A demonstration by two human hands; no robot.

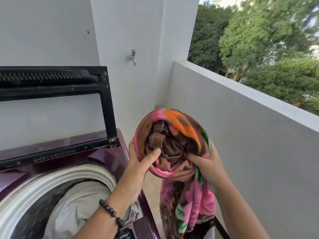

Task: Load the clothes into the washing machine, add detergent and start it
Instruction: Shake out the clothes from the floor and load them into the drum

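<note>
Your left hand [140,163] grips the near left edge of a bundled floral blanket [174,144], thumb pressed into the brown inner folds and fingers curled round the outside. Your right hand [205,164] clutches the bundle from the other side, fingers dug into the cloth near its lower right. Between the two hands the blanket is bunched into a rounded mass, brown inside with pink, orange and green flowers on the outer face, and a long tail of it hangs down below your right wrist toward the floor. You hold it in the air, just to the right of the washing machine [110,157] and apart from it.

A dark beaded bracelet [110,211] circles your left wrist, and that forearm crosses over the machine's right front corner, hiding part of the panel there.

The machine is a maroon top-loader with its black-framed lid [57,87] raised upright at the back. Inside the drum [57,180] lies a pale, crumpled cloth [74,206].

Behind the blanket, a metal tap [133,56] sticks out of the white wall [131,28]. A low white parapet [241,131] runs along your right, close beside your right arm, with green trees [259,37] beyond it.
</note>
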